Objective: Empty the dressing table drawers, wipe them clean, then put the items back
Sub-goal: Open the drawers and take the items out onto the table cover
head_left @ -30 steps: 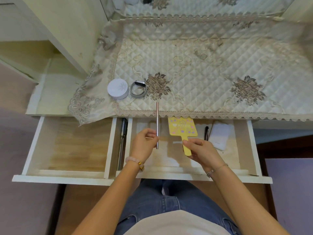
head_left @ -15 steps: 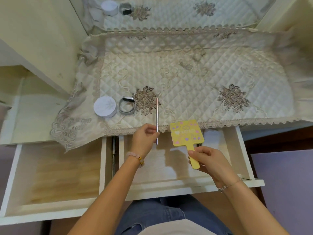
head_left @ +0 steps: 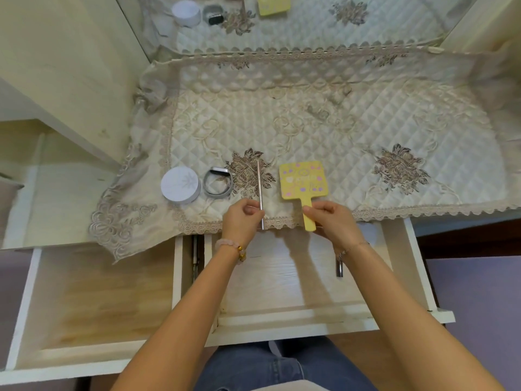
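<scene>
Two drawers of the dressing table stand pulled out: the left drawer (head_left: 93,294) and the right drawer (head_left: 282,292). My left hand (head_left: 244,221) pinches a thin metallic pencil (head_left: 260,187) that lies over the front of the quilted table cover (head_left: 324,122). My right hand (head_left: 332,221) holds the handle of a yellow hand mirror (head_left: 303,180), whose head rests on the cover. A round white compact (head_left: 180,186) and a grey wristband (head_left: 218,183) lie on the cover to the left of the pencil.
A small dark and silver object (head_left: 339,268) lies in the right drawer, partly under my right wrist. A wall mirror (head_left: 282,21) behind the table reflects the items. A pale cabinet side (head_left: 70,66) stands to the left. My knees in jeans (head_left: 267,368) are below the drawers.
Both hands moved up out of the right drawer to the table cover, carrying the pencil and the yellow mirror. The camera tilted, so the table top fills more of the view.
</scene>
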`<state>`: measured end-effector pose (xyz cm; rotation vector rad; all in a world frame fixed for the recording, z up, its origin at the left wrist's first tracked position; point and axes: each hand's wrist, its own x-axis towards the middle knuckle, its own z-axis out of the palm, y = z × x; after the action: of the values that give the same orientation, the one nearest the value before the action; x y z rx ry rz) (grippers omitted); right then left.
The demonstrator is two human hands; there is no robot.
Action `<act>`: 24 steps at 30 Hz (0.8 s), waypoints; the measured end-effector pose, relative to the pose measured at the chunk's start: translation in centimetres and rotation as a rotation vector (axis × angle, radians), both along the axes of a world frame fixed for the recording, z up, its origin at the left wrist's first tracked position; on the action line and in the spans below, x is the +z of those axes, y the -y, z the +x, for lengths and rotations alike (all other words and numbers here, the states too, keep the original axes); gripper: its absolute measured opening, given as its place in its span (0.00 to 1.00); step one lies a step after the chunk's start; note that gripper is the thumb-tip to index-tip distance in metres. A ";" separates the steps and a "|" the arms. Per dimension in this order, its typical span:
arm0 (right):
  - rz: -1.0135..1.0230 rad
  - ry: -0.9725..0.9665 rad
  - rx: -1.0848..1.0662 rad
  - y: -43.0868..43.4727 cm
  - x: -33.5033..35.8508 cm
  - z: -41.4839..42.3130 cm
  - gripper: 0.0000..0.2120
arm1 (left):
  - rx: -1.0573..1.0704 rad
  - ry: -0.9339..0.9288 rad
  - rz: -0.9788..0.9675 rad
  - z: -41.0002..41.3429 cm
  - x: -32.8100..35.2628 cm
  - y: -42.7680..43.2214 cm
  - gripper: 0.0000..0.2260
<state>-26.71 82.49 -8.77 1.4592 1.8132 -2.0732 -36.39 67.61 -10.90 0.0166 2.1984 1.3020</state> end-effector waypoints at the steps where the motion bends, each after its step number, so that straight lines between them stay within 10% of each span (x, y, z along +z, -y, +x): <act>1: 0.015 0.003 0.007 -0.2 -0.1 -0.8 0.11 | 0.010 0.002 0.000 -0.4 0.0 -0.2 0.04; 24: 0.594 0.055 0.145 -1.1 -2.6 -4.5 0.15 | -0.101 -0.277 -0.057 -3.1 -1.1 -1.4 0.04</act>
<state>-31.22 83.61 -11.36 1.3955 2.5584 -1.4734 -39.54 68.98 -11.99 0.2989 2.4300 1.2428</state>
